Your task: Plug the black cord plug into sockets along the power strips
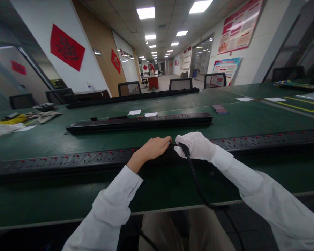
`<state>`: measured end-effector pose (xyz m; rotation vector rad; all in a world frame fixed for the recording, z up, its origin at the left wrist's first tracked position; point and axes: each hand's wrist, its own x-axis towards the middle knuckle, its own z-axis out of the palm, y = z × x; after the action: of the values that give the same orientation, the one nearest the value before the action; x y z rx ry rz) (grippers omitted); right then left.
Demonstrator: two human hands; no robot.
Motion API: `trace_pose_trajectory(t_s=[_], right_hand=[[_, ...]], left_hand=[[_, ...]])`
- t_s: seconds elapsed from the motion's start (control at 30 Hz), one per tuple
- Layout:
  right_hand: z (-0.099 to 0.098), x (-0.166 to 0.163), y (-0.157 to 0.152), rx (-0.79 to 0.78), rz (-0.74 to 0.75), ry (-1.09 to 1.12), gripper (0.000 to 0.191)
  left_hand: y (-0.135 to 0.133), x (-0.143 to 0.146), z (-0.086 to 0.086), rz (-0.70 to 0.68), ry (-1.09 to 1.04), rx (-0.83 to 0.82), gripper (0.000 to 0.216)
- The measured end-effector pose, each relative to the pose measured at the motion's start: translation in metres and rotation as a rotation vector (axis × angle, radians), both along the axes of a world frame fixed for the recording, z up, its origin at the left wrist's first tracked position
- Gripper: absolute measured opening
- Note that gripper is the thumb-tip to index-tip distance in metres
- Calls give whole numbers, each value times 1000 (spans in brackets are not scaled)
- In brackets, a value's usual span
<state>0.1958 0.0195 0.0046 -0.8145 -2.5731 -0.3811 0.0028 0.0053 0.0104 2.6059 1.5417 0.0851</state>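
A long black power strip [75,161] with rows of sockets and small red parts along it lies across the green table in front of me. My bare left hand [154,148] is closed over the middle of this strip, fingers together and bent down at its far edge. Just to the right, my right hand [195,145], in a white dotted glove, grips a black plug [184,149] against the strip. From the plug a black cable [196,181] runs down over the table's front edge. The plug's pins are hidden, so I cannot tell whether they sit in a socket.
A shorter black power strip [141,122] lies behind, and thin black lengths [136,97] lie farther back. White paper slips [134,112] are on the green table [68,205]. At the left are a yellow item [13,119] and a bowl [44,107]. Chairs [129,88] stand beyond.
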Motion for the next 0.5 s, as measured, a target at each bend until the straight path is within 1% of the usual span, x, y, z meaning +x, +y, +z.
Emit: trace_pose_trajectory(t_s=[0.5], right_hand=[[0, 1, 1, -8, -5, -22, 28]], left_hand=[[2, -1, -3, -11, 33, 40, 32]])
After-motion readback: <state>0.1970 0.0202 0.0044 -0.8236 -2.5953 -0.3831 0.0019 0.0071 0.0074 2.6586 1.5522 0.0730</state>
